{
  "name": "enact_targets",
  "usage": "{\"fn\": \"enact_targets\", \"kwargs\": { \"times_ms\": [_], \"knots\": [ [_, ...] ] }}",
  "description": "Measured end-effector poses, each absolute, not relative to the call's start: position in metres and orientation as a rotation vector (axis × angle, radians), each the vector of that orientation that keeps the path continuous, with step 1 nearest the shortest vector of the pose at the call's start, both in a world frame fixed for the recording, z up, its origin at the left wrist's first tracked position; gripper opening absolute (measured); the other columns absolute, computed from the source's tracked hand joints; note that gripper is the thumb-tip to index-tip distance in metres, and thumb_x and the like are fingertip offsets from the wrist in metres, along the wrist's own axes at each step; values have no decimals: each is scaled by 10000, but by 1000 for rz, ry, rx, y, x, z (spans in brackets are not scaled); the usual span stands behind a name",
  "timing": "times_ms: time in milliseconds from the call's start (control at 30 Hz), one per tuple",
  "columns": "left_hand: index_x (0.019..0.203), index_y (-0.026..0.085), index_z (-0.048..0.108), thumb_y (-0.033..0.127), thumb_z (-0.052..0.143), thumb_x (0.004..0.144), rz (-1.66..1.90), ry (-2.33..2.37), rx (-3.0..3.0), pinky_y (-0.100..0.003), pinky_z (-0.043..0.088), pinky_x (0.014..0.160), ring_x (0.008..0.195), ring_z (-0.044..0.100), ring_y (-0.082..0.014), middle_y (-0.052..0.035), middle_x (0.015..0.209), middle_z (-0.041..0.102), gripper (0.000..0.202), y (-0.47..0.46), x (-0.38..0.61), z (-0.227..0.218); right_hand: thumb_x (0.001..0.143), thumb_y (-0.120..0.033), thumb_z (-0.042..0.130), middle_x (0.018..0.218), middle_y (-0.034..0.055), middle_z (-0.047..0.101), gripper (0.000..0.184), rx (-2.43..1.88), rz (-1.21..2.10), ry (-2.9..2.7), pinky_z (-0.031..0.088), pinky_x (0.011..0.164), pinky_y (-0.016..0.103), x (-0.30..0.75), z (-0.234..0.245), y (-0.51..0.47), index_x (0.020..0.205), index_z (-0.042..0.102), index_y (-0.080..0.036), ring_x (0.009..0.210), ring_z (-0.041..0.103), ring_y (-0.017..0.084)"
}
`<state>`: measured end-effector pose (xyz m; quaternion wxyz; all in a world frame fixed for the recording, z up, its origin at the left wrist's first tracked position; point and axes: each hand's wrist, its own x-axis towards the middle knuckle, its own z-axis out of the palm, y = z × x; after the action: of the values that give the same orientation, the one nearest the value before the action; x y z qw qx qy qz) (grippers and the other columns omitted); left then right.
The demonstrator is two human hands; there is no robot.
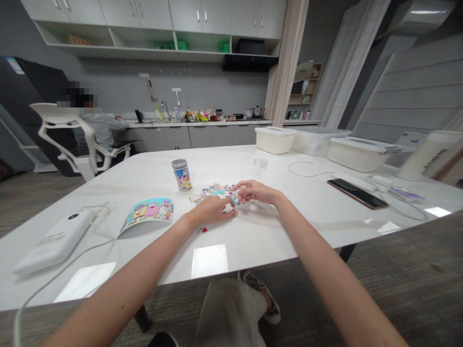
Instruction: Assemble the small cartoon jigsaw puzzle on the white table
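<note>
A loose heap of small colourful jigsaw pieces lies on the white table. My left hand rests at the near side of the heap, thumb and forefinger pinched on a small jigsaw piece. At the heap's right edge is my right hand, its fingers curled together; whatever they hold is too small to make out. Two or so pieces, one of them red, lie apart from the heap, below my left wrist. Behind the heap stands a printed tin with a silver lid. A curved cartoon picture sheet is to the left.
A white device with a cable lies at the left. On the right are a phone, cables, lidded boxes and a pale cylinder. A clear round container stands behind my right hand. One person sits beyond the table.
</note>
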<state>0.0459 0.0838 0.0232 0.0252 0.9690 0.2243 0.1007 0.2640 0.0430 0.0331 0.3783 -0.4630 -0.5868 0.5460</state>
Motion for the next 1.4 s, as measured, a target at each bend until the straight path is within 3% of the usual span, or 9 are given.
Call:
{"fn": "enact_targets", "kwargs": {
  "times_ms": [133,433,567,767,867,967,1200,1267,1400],
  "knots": [
    [1014,249,662,439,550,879,331,703,2915,-243,409,659,648,620,-157,21,653,638,259,90,45,21,728,-217,675,750,11,699,369,-1173,1447,-1493,450,595,193,263,31,44,1088,637,-144,635,628,98],
    [920,210,710,344,530,877,404,734,2708,-221,370,597,548,549,-120,37,563,601,228,97,41,21,716,-318,727,801,62,741,287,-1236,1595,-1484,479,610,209,252,36,36,852,512,-185,691,689,148],
    [930,210,748,340,506,892,413,725,2695,-224,380,601,561,562,-120,8,619,656,277,101,39,22,694,-362,754,836,60,722,302,-1251,1596,-1572,475,636,225,248,42,33,814,560,-164,745,678,152],
    [947,236,770,344,524,878,413,732,2774,-232,384,618,602,580,-134,-13,663,685,277,102,36,19,689,-323,748,648,-24,613,216,-1350,1440,-1856,339,523,203,244,53,29,738,655,-135,567,487,70],
    [948,227,771,338,526,868,418,723,2784,-230,376,621,601,564,-129,-15,653,671,280,101,34,18,661,-305,767,693,-10,639,226,-1402,1471,-1924,346,541,207,242,53,29,786,668,-145,619,522,89],
    [929,204,775,335,531,857,460,684,2721,-229,350,594,546,500,-114,0,579,612,285,100,32,21,665,-310,763,757,6,668,250,-1396,1464,-1969,371,572,215,242,51,30,849,689,-158,667,552,107],
    [912,175,772,352,562,827,479,569,2535,-222,239,502,441,256,-76,84,403,305,287,94,32,28,728,-287,694,799,20,684,202,-1377,1328,-2091,422,650,237,242,51,31,877,745,-162,714,566,120],
    [925,181,769,325,544,837,477,567,2570,-218,253,511,440,282,-77,79,407,345,282,95,33,27,725,-273,693,785,10,666,200,-1329,1372,-2037,450,682,241,241,52,29,889,719,-161,724,589,121],
    [935,215,769,268,516,859,442,580,2776,-218,309,563,499,446,-95,23,526,571,269,98,33,23,714,-255,695,779,-11,635,251,-1313,1477,-1918,491,669,259,241,51,26,943,643,-167,671,628,119]
  ]
}}
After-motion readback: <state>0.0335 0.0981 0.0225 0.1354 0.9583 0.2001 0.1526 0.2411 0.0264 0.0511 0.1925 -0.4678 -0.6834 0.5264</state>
